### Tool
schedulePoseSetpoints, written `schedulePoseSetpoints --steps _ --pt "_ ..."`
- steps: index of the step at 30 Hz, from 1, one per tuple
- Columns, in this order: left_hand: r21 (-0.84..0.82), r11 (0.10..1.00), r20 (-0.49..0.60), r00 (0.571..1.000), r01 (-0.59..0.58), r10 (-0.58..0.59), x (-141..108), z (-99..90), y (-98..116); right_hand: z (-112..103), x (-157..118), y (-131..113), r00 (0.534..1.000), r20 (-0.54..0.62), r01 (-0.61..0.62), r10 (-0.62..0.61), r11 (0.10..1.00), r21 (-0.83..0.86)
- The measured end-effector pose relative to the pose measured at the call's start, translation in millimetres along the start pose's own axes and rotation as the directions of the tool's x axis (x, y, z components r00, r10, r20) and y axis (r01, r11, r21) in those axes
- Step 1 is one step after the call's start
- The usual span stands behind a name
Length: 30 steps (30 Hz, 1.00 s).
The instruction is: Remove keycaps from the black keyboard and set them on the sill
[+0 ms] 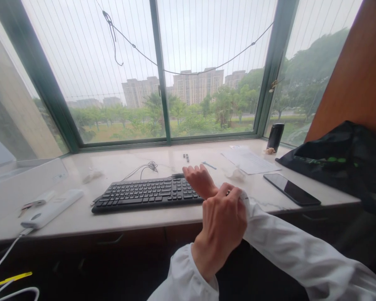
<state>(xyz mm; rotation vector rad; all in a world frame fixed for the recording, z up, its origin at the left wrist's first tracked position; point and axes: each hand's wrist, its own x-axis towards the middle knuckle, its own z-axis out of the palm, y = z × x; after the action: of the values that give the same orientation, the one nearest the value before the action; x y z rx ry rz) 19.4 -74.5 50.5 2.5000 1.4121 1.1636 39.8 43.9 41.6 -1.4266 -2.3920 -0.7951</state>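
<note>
My left hand (222,221) comes up from the bottom centre, its fingers wrapped round the white cuff (245,200) of my right sleeve at the wrist. Something small and dark shows between its fingers, too little to name. My right hand (199,179) reaches in from the right with its fingers curled in, over the right end of a black keyboard (150,192). Nothing shows in it. The keyboard lies flat on the pale sill-like table (181,217), partly hidden by my hands.
Behind the keyboard lie a coiled cable (148,167), small dark pieces (186,157) and a blue stick (209,165). To the right are papers (249,159), a phone (291,189), a black cylinder (275,137) and a black bag (338,159). A white power strip (53,209) and keys (33,205) lie left.
</note>
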Motion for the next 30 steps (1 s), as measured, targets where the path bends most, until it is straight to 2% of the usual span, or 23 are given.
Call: schedulePoseSetpoints --steps 5,9,14,19,24,30 --pt "0.096 0.995 0.064 0.998 0.023 -0.029 21 -1.1 -14 -4 -1 -9 0.994 0.098 -0.061 0.053 0.995 0.082" --pt "0.094 0.994 0.124 0.991 -0.063 0.052 20 -3.7 -20 1 -5 -6 0.988 0.100 -0.134 0.118 0.974 0.182" --pt "0.039 0.994 0.119 0.988 -0.101 0.095 12 -3.1 -15 6 -6 -2 0.995 0.070 -0.077 0.069 0.990 0.120" --pt "0.028 0.996 0.070 0.994 -0.086 0.083 11 -0.2 -19 3 -4 1 0.998 0.044 -0.055 0.051 0.995 0.087" --pt "0.044 0.989 0.029 0.989 -0.144 0.143 8 -0.7 -27 2 -4 3 0.997 0.075 -0.034 0.029 0.997 0.064" --pt "0.069 0.969 -0.078 0.967 -0.239 0.244 -16 4.6 -13 -5 -5 8 0.999 0.045 0.002 -0.004 0.999 0.033"
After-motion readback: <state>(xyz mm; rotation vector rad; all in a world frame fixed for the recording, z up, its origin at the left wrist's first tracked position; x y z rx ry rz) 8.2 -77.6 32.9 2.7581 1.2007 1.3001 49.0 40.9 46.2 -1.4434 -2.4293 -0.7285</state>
